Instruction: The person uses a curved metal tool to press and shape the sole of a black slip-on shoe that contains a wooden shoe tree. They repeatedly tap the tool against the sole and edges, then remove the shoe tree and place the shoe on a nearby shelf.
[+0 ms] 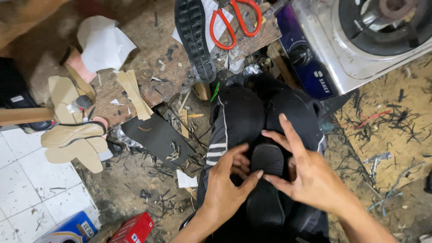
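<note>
Sitting low, black shoe sole (pixel 266 189) lying on the lap, on black trousers (pixel 238 114). Left hand (pixel 228 182) curled against the sole's left edge, thumb tip pressing on it near the top. Right hand (pixel 302 170) spread wide, fingers apart, thumb touching the sole's right edge. Not clamped tight, just pinched from both sides by two thumbs. Could slip off the knees, because only soft legs under it and a light hold. Could land in the dirty scraps (pixel 162 198) on the floor and pick up bits. Could go on crooked if pressed harder on one side. Red scissors (pixel 234 20) and another black sole (pixel 194 38) up on the wooden board (pixel 148 54), well apart from the hands. Gas stove (pixel 360 36) near the right knee; hard to tell if hot, so a bump there might hurt. Tan insoles (pixel 74 139) to the left.
</note>
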A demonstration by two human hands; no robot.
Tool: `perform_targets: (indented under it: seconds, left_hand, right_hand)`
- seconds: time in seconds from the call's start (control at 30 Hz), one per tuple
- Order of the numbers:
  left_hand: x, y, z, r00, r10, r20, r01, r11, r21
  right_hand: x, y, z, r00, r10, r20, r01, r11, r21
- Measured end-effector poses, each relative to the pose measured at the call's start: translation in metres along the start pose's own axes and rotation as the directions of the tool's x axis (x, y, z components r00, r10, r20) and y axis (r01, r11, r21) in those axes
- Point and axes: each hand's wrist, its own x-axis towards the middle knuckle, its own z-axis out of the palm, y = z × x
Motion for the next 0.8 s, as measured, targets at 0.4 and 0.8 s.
perform_targets:
  seconds: [0.4,0.8]
  left_hand:
    - [-0.013,0.014,0.013,0.896,0.442,0.051,-0.433,0.893,-0.127]
    - [-0.027,0.022,0.011,0.868,0.496,-0.008,-0.496,0.868,-0.029]
  right_hand:
    - [-0.055,-0.007,0.003,0.847,-0.441,-0.296,0.416,0.898,-0.145]
    - [-0.067,-0.003,0.015,0.782,-0.511,-0.356,0.429,0.856,-0.287]
